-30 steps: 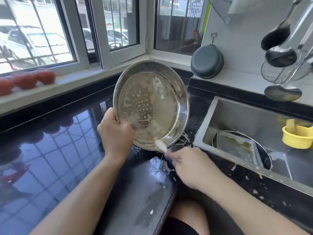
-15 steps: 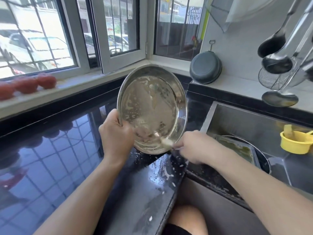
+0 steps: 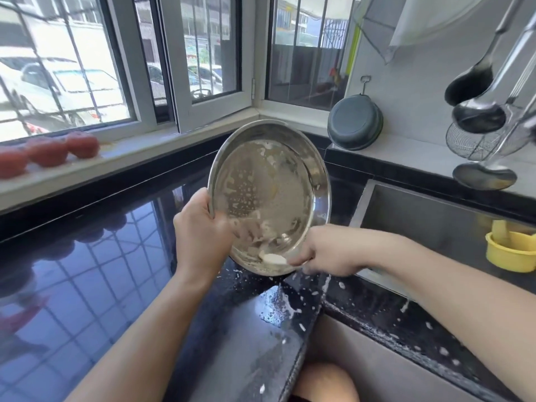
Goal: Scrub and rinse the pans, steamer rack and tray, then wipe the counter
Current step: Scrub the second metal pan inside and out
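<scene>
- Round steel pan point(image 3: 269, 195): tilted up on its lower rim, inner face toward the camera, soap streaks and droplets inside; lower edge at the black surface point(image 3: 87, 285), left of the sink point(image 3: 435, 227).
- Left hand point(image 3: 200, 236): grips the pan's left rim, thumb over the edge.
- Right hand point(image 3: 327, 250): at the pan's lower right rim, fingers curled round a pale scrubber point(image 3: 272, 258) pressed on the inner bottom edge.
- Suds spatter the surface below.
- Yellow cup point(image 3: 510, 250) in the sink, well apart.
</scene>
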`<state>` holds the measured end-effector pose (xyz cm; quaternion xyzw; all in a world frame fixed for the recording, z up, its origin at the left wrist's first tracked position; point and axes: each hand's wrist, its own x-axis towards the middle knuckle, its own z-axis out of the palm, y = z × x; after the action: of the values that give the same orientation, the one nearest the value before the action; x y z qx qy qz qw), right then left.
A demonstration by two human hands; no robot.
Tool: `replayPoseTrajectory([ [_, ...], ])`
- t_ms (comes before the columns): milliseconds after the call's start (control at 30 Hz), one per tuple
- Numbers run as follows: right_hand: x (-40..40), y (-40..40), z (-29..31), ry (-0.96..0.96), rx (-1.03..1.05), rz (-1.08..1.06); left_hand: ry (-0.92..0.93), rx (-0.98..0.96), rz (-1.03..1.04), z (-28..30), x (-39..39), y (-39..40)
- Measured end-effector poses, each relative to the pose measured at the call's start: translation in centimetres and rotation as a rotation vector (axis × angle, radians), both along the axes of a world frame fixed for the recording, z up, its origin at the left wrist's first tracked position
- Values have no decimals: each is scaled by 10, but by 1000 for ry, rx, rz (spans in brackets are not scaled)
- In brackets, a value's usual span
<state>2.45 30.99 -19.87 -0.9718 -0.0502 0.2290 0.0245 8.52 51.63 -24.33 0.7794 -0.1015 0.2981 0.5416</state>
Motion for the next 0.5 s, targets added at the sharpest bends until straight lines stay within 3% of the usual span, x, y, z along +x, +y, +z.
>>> replayPoseTrajectory([
  [100, 10, -30, 13, -85, -107, -136, -2, -1, -21, 1, -3, 1],
  [233, 9, -41, 18, -440, -457, -245, 12, 24, -1, 4, -4, -2],
  [300, 1, -29, 9, -317, -346, -175, 19, 18, -1, 4, -3, -2],
  [400, -10, -17, 1, 56, 75, -143, 16, 9, -26, 2, -4, -1],
  [500, 1, -36, 5, -133, -91, -209, 20, 1, -25, 3, -6, -1],
])
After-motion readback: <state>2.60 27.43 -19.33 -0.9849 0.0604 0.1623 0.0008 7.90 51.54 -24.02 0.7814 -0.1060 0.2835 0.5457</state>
